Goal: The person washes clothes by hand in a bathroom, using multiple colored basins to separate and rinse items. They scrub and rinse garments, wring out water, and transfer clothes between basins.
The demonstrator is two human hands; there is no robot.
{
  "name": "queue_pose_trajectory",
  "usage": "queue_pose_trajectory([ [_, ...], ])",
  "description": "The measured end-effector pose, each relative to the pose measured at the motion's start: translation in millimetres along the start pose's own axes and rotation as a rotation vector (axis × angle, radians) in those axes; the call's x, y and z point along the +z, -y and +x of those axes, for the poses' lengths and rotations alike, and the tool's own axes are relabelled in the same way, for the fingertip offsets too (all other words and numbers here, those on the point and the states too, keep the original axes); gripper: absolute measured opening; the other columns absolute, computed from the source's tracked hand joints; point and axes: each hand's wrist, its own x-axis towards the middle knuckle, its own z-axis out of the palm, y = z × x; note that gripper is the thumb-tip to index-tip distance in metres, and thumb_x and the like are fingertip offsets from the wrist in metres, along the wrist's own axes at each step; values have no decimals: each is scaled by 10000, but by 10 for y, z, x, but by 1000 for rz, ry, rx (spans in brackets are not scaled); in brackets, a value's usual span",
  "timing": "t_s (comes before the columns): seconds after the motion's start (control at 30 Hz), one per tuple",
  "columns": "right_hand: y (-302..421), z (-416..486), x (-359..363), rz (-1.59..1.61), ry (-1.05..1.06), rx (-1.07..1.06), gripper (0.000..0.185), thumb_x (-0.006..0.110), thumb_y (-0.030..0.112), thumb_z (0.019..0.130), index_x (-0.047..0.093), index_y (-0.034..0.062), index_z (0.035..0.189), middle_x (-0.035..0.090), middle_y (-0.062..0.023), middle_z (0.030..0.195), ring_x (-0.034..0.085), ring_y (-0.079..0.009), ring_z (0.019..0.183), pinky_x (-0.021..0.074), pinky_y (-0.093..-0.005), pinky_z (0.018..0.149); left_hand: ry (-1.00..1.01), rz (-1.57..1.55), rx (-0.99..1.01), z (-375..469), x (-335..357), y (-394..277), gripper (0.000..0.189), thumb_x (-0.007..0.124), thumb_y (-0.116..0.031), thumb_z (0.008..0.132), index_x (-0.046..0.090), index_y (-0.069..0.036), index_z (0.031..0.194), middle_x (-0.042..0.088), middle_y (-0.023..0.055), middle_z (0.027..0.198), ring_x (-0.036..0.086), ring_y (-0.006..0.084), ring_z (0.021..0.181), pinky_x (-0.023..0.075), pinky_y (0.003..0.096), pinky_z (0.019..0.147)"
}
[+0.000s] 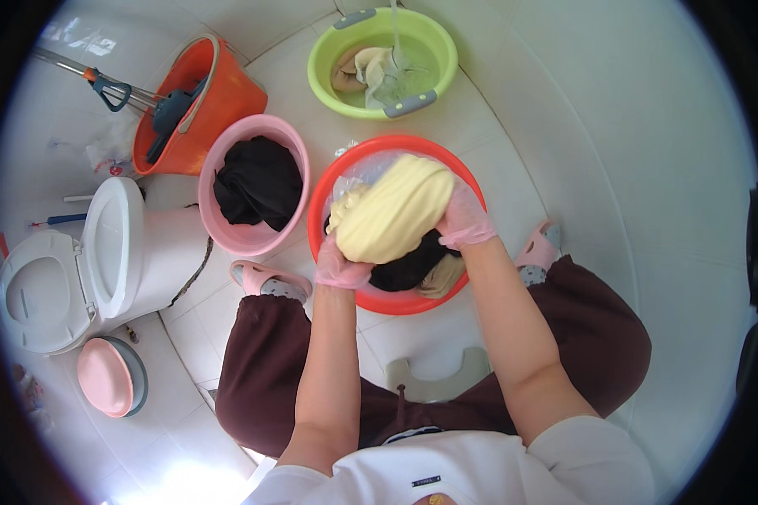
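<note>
Both hands wear thin pink gloves and hold a bundle of pale yellow cloth [395, 211] over a red basin [399, 145]. My left hand [342, 268] grips the bundle at its lower left end. On the opposite side, my right hand [467, 218] has hold of its right end. Below the bundle, a black cloth [407, 268] and a beige cloth [442, 278] lie in the basin. Some clear, bubbly plastic or liquid shows along the basin's upper left; I cannot tell which. The yellow bundle hides much of the basin's inside.
Water runs into a green basin [445, 60] holding beige and whitish cloth [376, 66]. A pink basin [300, 158] contains black fabric [259, 183]. Leftward are an orange mop bucket [237, 88], a toilet [164, 259] with raised seat, and small stacked basins [104, 375]. A wall curves along the right.
</note>
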Motion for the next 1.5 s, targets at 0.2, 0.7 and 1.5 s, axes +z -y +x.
queue_pose_trajectory([
  [0.2, -510, 166, -337, 451, -263, 347, 368, 482, 259, 950, 520, 49, 1249, 585, -100, 1221, 577, -224, 1106, 446, -361, 980, 150, 1, -112, -131, 248, 413, 642, 696, -167, 831, 385, -84, 1386, 512, 60, 1353, 526, 208, 1205, 425, 374, 1029],
  [0.7, -362, 811, -144, -1747, -93, 107, 239, 475, 160, 870, 669, 70, 976, 674, -158, 974, 643, -329, 961, 495, -400, 871, -161, 1951, -312, 155, 647, 254, 715, 771, -378, 673, 496, -60, 1251, 619, 126, 1166, 611, 264, 1019, 479, 349, 878],
  [1.5, 93, 622, 67, -783, 183, 442, 155, 690, 140, 769, 644, 78, 903, 638, -24, 938, 610, -129, 882, 498, -282, 805, 256, 88, -274, -151, 127, 205, 512, 588, -310, 886, 473, -38, 1304, 591, 109, 1227, 590, 258, 1109, 475, 371, 955],
])
